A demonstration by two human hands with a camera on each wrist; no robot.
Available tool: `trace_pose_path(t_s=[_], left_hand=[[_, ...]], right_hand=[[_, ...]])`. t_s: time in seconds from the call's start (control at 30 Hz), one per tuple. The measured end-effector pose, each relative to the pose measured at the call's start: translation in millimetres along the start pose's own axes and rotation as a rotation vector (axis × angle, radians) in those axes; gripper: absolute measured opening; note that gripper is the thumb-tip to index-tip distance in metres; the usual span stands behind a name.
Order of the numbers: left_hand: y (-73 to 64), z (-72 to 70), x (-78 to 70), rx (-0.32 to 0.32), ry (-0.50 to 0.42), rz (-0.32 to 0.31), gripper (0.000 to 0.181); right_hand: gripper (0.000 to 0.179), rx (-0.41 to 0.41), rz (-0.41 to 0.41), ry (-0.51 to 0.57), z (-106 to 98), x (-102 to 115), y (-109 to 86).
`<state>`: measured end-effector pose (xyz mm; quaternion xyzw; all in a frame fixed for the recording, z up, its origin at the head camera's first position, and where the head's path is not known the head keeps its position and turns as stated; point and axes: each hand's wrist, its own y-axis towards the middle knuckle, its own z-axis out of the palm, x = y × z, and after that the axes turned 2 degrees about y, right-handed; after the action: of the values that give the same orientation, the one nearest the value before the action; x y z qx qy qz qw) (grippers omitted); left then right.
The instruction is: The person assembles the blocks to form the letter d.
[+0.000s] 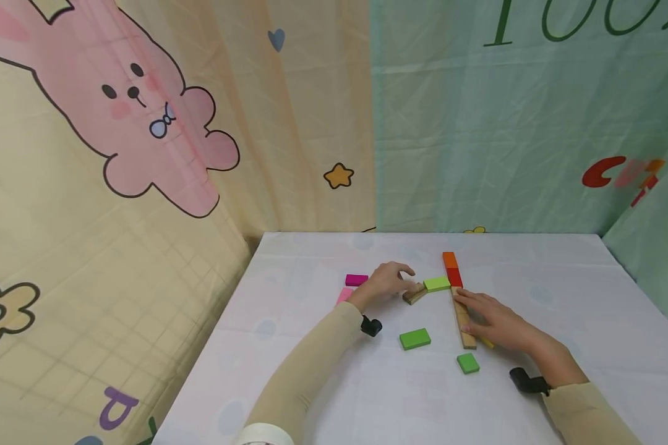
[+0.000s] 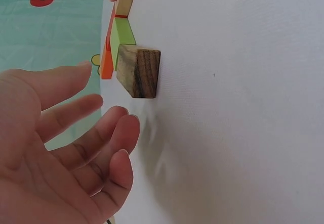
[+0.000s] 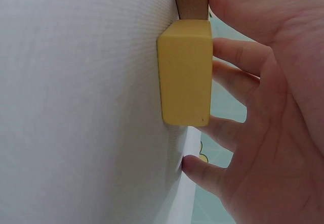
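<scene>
Touching wood strip (image 1: 460, 316), right hand (image 1: 498, 321): fingers spread apart. Strip pale, long, flat, straight-edged, at its fingertips. Yellow block (image 3: 185, 72) alongside same hand's fingers: smooth, matte, box-shaped, edges softly rounded. Left hand (image 1: 386, 281): fingers loosely bent, apart. Just beyond its fingertips, dark-grained block (image 2: 142, 72): angular, streaked brown. Lime block (image 1: 436, 284) between hands, flat. Red block (image 1: 453, 277) past right hand's fingertips. Cloth-covered worktop (image 1: 412, 402) beneath both hands: white, finely woven.
</scene>
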<state>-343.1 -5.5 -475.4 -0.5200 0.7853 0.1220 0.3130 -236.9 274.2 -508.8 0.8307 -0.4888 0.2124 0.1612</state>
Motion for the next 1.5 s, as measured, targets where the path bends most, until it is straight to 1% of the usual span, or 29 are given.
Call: trace_pose_path(t_s=[0.23, 0.47, 0.57, 0.77, 0.93, 1.07, 1.23, 1.33, 1.5], left_hand=[[-5.0, -14.8, 0.6, 0.001, -0.019, 0.036, 0.038], [-6.5, -23.3, 5.8, -0.012, 0.017, 0.089, 0.038], [-8.3, -27.4, 7.1, -0.026, 0.047, 0.112, 0.037], [-11.2, -35.5, 11.0, -0.024, 0.072, 0.133, 0.038], [-14.2, -41.6, 18.9, -0.037, 0.080, 0.147, 0.037], [-18.2, -47.1, 25.7, -0.041, 0.079, 0.146, 0.037], [-22.3, -53.6, 33.9, -0.037, 0.039, 0.114, 0.039], [-22.9, -57.7, 39.4, -0.050, 0.040, 0.106, 0.038], [-22.5, -63.5, 50.0, -0.066, 0.046, 0.113, 0.037]], right_hand=[[0.080, 0.008, 0.011, -0.005, -0.8, 0.4, 0.6], [0.080, 0.000, -0.001, 0.003, -1.6, -0.4, 0.2], [0.080, -0.002, -0.011, -0.001, -1.2, -1.4, 0.6], [0.080, -0.005, -0.005, 0.002, -0.7, -1.0, 0.5], [0.080, -0.001, 0.012, 0.008, -0.2, 0.9, -0.5], [0.080, 0.005, 0.018, 0.018, 0.4, 3.3, -0.9], [0.080, 0.007, 0.020, 0.024, 1.5, 4.1, -1.1], [0.080, 0.005, 0.019, 0.017, 1.1, 3.4, -1.2], [0.082, 0.011, 0.030, 0.014, 0.0, 2.9, -1.1]])
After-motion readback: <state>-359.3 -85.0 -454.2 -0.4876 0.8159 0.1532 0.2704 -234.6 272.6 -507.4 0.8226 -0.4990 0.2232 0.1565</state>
